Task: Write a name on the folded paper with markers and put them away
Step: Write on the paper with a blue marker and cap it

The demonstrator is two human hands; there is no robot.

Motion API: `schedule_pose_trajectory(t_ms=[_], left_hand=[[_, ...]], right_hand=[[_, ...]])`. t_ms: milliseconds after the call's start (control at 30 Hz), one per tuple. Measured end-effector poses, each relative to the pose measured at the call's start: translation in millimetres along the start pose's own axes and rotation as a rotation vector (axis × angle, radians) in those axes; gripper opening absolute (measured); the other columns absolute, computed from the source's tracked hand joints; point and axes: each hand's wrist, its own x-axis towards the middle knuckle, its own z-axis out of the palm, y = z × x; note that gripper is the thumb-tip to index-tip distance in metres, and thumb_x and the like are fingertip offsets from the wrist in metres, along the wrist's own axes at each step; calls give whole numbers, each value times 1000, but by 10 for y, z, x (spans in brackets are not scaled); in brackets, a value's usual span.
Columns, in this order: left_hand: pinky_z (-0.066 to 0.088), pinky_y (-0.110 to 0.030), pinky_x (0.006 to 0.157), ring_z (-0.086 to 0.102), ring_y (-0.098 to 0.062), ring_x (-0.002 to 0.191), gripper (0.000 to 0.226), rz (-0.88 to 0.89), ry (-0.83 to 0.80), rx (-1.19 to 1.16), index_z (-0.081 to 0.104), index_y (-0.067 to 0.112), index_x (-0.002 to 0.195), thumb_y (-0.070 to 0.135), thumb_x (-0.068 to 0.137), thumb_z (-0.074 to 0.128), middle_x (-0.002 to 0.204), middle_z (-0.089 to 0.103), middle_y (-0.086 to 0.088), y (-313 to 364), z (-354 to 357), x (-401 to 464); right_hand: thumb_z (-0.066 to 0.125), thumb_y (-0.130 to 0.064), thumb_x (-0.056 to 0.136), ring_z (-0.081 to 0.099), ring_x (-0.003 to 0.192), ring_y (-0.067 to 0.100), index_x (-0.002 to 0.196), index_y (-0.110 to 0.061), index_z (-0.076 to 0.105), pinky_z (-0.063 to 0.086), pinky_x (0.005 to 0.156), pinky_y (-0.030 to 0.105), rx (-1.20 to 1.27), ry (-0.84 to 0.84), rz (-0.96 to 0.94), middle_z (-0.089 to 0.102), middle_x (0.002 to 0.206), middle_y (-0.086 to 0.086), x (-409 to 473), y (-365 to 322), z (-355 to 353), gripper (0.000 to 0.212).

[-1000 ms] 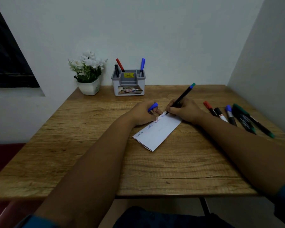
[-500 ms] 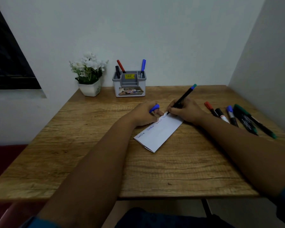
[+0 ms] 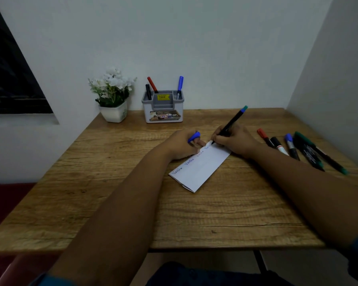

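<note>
A folded white paper (image 3: pixel 201 169) lies slanted on the wooden table (image 3: pixel 132 203), with a name written several times along its upper edge. My right hand (image 3: pixel 236 141) grips a black marker (image 3: pixel 230 123) with a blue-green end, its tip touching the paper's far corner. My left hand (image 3: pixel 181 146) presses the paper's edge and holds a blue marker cap (image 3: pixel 194 137) between its fingers. Several loose markers (image 3: pixel 293 148) in red, black, blue and green lie to the right of my right hand.
A grey pen holder (image 3: pixel 163 112) stands at the back of the table with a red, a black and a blue marker in it. A white pot of white flowers (image 3: pixel 113 96) sits to its left. Walls close in behind and on the right.
The marker tip has crept a little further along the paper's top edge, adding letters. My left hand stays on the paper with the cap.
</note>
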Motion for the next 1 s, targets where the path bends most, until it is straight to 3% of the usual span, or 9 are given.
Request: schedule_pose_trajectory(t_ms=[167, 300, 400, 567, 733, 1000], left_hand=[[51, -33, 91, 62, -9, 105, 22, 9, -11, -9, 55, 15, 86, -1, 81, 67, 109, 70, 6, -32, 3, 24], [54, -29, 78, 64, -3, 83, 17, 20, 134, -89, 53, 7, 85, -1, 80, 67, 93, 71, -1, -56, 39, 22], [41, -20, 56, 42, -5, 54, 28, 31, 251, -147, 47, 13, 76, 10, 78, 74, 65, 49, 3, -20, 16, 11], [36, -28, 59, 38, -11, 55, 29, 74, 235, -62, 45, 12, 70, 9, 78, 73, 60, 41, 1, -11, 9, -13], [36, -28, 60, 39, -11, 55, 29, 72, 236, -33, 44, 14, 68, 8, 78, 71, 60, 43, 2, 16, 9, -27], [40, -32, 61, 44, -13, 56, 32, 91, 200, 21, 44, 22, 61, 10, 80, 67, 58, 46, 5, 60, 36, -27]], right_hand=[[64, -16, 89, 64, 88, 13, 87, -10, 71, 52, 80, 29, 24, 34, 41, 71, 92, 3, -1, 0, 6, 9], [64, -14, 93, 59, 66, 12, 98, -8, 62, 52, 65, 26, 545, 155, 84, 65, 81, 8, -9, -135, -33, 8], [64, -19, 93, 53, 56, 10, 89, -14, 59, 49, 61, 22, 618, 99, 20, 58, 66, 2, -48, -308, -35, 9], [40, -27, 103, 59, 65, 15, 105, 0, 59, 51, 66, 26, 885, -54, 18, 61, 77, 12, -191, -460, 17, 33], [35, -9, 99, 47, 55, 15, 89, -4, 56, 42, 56, 25, 747, 2, -8, 55, 64, 11, -198, -506, 38, 24], [43, -9, 98, 50, 57, 15, 85, -6, 50, 42, 60, 27, 551, 19, -21, 59, 67, 11, -197, -474, 116, 16]])
